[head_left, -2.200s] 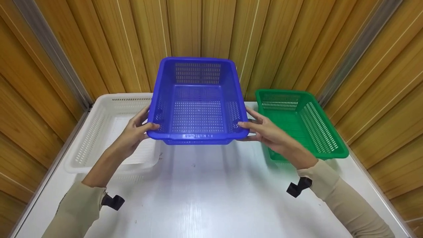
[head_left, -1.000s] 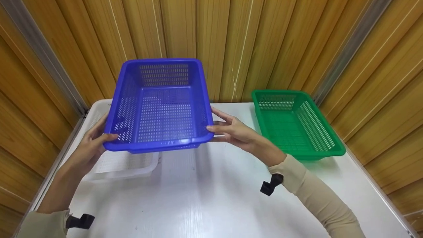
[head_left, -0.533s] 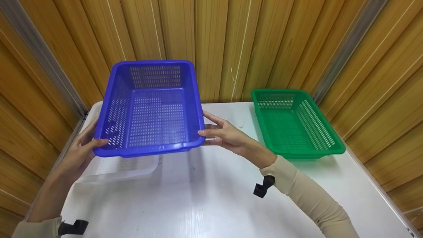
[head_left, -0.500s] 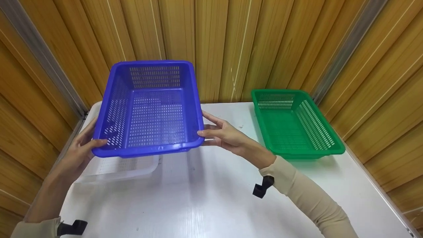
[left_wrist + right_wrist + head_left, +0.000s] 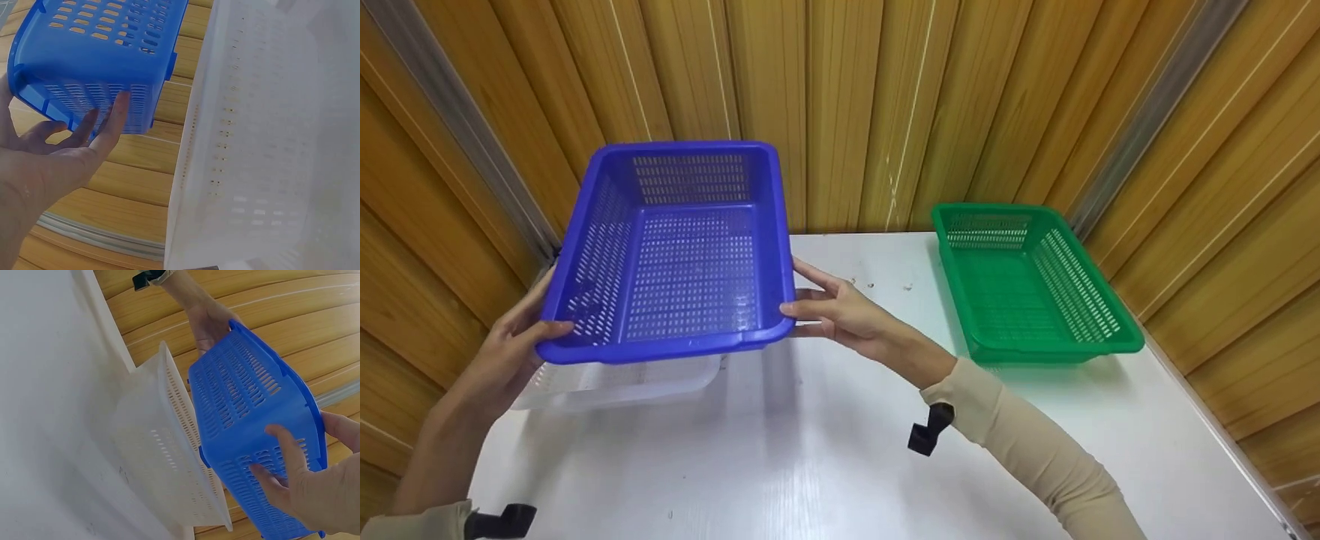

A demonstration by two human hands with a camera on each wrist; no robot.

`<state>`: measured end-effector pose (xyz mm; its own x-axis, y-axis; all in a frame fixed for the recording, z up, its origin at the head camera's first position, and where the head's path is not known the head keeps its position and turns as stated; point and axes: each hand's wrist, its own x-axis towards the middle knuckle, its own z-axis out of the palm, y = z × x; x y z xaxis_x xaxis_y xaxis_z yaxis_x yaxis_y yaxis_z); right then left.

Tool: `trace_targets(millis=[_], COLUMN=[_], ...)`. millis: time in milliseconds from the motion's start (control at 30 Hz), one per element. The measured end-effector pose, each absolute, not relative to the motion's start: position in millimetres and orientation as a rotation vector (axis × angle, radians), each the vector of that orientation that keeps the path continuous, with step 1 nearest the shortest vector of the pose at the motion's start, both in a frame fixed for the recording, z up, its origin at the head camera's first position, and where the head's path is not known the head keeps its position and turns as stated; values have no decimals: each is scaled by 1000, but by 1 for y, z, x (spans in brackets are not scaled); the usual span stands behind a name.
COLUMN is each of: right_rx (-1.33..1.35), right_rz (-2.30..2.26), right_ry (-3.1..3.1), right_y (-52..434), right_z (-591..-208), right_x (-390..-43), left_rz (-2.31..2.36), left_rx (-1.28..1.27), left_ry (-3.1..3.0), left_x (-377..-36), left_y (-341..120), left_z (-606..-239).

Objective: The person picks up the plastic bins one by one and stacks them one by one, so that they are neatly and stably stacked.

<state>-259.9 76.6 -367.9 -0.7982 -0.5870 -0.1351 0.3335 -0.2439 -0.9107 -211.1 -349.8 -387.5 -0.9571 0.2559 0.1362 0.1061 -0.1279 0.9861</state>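
A blue slotted basket [image 5: 675, 255] hangs in the air at the left, directly over a white basket [image 5: 622, 379] that stands on the table. My left hand [image 5: 521, 334] grips its left rim, thumb on top and fingers [image 5: 112, 121] against the outer wall. My right hand [image 5: 817, 307] grips the right rim the same way, fingers [image 5: 281, 461] spread on the side wall. The blue basket [image 5: 247, 410] is empty and tilts a little toward me. In the left wrist view the blue basket [image 5: 101, 56] is apart from the white basket [image 5: 264, 140].
An empty green basket [image 5: 1035, 285] stands at the table's back right. The white table [image 5: 810, 450] is boxed in by wooden slat walls [image 5: 847, 112] on three sides, with a metal strip in each back corner.
Both hands have carried the blue basket from the table's middle to the left, over the white basket, and slightly lower. The green basket has not moved.
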Motion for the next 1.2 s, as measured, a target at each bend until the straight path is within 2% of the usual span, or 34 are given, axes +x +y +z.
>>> trace_targets(millis=[367, 1200], right_rx=[-330, -353], right_rz=[-2096, -2089], right_ry=[1388, 1355], right_y=[55, 21], right_z=[-378, -393], right_x=[-254, -255], left_rz=[2298, 2356], left_rx=[504, 493], left_ry=[1889, 1878], left_x=[-211, -210], left_y=[-372, -409], left_z=[-393, -413])
